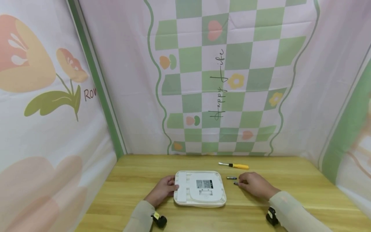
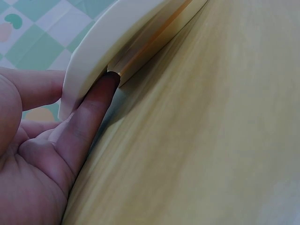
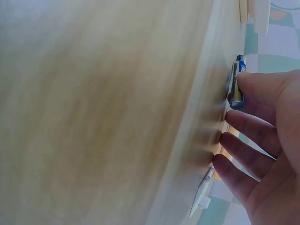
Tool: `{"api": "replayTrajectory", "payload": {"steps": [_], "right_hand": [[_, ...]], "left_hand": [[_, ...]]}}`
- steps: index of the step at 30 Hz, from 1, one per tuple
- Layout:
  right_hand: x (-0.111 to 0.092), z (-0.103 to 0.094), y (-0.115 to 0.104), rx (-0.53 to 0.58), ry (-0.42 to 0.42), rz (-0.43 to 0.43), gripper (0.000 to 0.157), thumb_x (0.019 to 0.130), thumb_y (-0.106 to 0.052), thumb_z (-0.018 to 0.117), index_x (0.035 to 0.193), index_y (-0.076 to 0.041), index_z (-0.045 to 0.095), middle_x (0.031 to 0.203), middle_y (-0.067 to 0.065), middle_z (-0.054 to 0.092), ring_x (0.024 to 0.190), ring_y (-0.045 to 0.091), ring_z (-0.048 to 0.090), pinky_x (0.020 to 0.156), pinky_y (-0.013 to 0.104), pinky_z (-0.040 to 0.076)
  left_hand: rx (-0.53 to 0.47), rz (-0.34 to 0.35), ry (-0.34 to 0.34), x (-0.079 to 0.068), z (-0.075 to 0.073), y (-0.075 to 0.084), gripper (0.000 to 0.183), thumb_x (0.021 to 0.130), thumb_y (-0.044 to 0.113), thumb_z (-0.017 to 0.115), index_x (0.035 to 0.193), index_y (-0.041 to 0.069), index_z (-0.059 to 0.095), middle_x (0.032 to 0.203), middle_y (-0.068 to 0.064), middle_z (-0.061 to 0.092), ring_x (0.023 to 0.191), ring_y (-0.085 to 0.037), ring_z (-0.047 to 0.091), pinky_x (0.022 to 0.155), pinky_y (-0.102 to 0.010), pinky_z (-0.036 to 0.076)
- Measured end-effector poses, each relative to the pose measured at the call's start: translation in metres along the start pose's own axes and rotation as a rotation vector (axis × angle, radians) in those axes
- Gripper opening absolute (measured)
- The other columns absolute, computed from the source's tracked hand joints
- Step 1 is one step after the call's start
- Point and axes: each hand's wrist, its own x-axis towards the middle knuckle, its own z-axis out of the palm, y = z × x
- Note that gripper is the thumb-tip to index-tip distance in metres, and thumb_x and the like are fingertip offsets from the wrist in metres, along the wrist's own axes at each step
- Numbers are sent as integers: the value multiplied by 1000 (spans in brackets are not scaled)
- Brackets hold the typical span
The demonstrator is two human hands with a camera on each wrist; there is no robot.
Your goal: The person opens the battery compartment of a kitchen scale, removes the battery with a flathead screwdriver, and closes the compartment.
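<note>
A white, rounded-square device (image 1: 185,203) lies underside up on the table, with a printed label and an open battery compartment (image 1: 205,192). My left hand (image 1: 163,190) grips its left edge; in the left wrist view the thumb is on one side of the white rim (image 2: 101,44) and a finger reaches beneath it. To the right of the device, my right hand (image 1: 256,185) pinches a small battery (image 3: 238,86) between thumb and forefinger, close over the tabletop. The other fingers are spread with their tips at the table. Just beyond lies a second battery (image 1: 231,178).
A screwdriver (image 1: 239,166) with a yellow handle lies farther back on the wooden table (image 1: 139,167). In the right wrist view, a small flat white piece (image 3: 200,194) is beyond the fingers. Printed fabric (image 1: 191,80) hangs behind and at both sides.
</note>
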Motion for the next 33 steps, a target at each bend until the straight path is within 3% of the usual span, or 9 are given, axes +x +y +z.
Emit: {"api": "replayTrajectory", "payload": {"steps": [33], "right_hand": [[0,1,3,20,5,-27,11,88,-20,71,81,-26,64,76,-21,56,71,0,53,65,30,50]], "left_hand": [[-3,-11,-4,0,0,3,57,94,3,62,142,-10,36,113,-15,64,102,-25,62,84,-38,55]]}}
